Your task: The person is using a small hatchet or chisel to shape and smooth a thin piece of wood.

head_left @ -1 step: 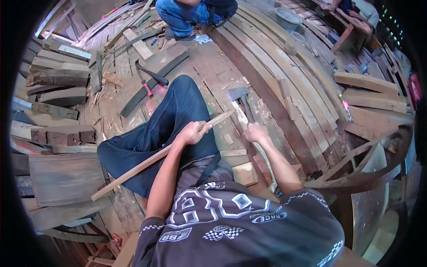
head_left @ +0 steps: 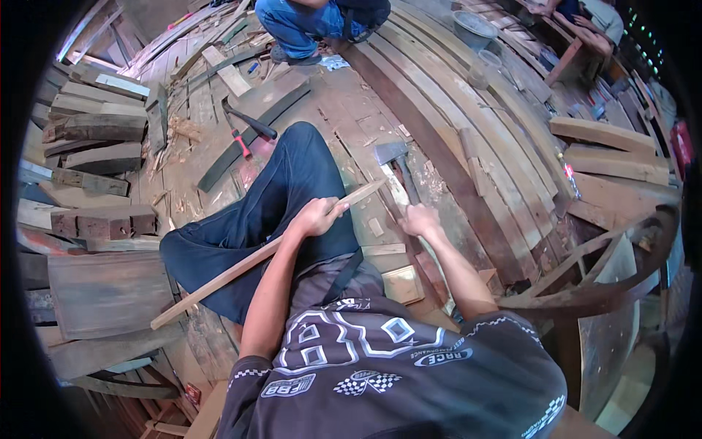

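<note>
The left hand [head_left: 316, 217] was clenched around a long thin wooden strip [head_left: 256, 257], gripping it near its upper end. The strip ran aslant across the person's lap, its far tip at about 1 o'clock from the hand and its long tail reaching down toward 8 o'clock, over the bent leg in dark jeans [head_left: 256, 212].

The right hand [head_left: 420, 218] was closed around the handle of an axe [head_left: 398, 164], whose grey head lay on the plank floor [head_left: 344, 110] at about 11 o'clock from that hand. The strip's tip stopped just short of the axe handle, the two near but apart.

Around them lay much timber. At 9 and 10 o'clock from the left hand sat a stack of short dark blocks [head_left: 102, 128]. At 11 o'clock a hammer [head_left: 248, 123] with a red-marked handle rested on the floor among chips, beside a long dark batten [head_left: 252, 135]. Long curved planks [head_left: 468, 124] swept from 12 o'clock down to 4 o'clock past the right hand. A curved wooden frame [head_left: 585, 285] lay at 4 o'clock. At 12 o'clock another person [head_left: 314, 22] in blue trousers crouched on the floor, and a grey bucket [head_left: 473, 28] stood at 1 o'clock.
</note>
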{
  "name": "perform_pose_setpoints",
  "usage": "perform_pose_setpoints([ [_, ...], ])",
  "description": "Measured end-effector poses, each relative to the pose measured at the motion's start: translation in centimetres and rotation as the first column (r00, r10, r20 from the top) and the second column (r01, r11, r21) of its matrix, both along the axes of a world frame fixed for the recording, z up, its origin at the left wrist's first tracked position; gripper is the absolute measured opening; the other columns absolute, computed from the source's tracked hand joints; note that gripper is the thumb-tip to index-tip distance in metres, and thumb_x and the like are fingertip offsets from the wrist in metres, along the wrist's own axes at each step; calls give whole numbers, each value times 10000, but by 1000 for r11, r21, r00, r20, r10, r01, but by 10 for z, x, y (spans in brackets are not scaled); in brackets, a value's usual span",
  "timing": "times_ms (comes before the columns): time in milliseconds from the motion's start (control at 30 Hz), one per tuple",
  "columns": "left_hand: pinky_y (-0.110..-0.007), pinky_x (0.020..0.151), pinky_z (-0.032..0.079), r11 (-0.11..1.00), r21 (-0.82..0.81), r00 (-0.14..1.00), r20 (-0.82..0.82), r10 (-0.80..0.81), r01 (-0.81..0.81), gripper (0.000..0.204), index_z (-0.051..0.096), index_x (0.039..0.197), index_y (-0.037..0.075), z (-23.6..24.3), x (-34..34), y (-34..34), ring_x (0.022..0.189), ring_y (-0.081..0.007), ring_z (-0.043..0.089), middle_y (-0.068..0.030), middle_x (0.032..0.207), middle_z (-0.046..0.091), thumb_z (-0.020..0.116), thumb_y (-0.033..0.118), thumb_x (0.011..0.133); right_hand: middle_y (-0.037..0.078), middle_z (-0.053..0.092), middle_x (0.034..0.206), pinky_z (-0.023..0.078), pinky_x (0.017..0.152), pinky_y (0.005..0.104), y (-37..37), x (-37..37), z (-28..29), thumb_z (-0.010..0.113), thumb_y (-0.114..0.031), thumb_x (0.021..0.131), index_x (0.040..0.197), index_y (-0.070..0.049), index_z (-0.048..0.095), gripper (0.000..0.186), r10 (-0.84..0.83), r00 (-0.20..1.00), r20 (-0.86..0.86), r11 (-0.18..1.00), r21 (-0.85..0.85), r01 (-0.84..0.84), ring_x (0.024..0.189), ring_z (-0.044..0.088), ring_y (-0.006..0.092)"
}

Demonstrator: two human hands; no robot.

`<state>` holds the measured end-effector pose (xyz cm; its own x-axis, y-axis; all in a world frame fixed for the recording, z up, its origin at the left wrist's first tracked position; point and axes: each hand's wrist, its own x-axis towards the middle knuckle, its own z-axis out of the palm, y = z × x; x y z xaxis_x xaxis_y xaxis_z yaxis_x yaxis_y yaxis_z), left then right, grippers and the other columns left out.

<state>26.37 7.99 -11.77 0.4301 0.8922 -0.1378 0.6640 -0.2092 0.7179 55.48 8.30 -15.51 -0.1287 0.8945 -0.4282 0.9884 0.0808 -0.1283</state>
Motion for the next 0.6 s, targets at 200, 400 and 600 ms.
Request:
perform_pose_setpoints([
  [200,-479,682,455,1000,10,999,44,-6,6,437,614,858,-19,7,-2,-8,769,-450,601,-274,780,607,509,389,975,183,700,1025,542,838,465,-12,-13,-47,615,-346,836,1096,-31,647,409,10,999,34,1000,2,-10,965,685,329],
  [400,-497,678,445,997,79,999,-41,21,-18,424,601,871,-7,7,0,-11,773,-450,598,-272,779,606,515,396,973,218,700,927,549,780,464,-9,-11,-58,602,-320,837,1070,-24,626,378,-15,1000,-18,992,127,17,874,700,341],
  [600,-521,692,481,983,120,946,-277,170,-142,382,575,968,52,33,15,-26,812,-442,630,-246,796,640,495,425,975,263,677,958,520,812,497,15,2,-44,535,-279,891,1060,18,600,348,-171,858,-484,940,182,290,894,680,394],
])
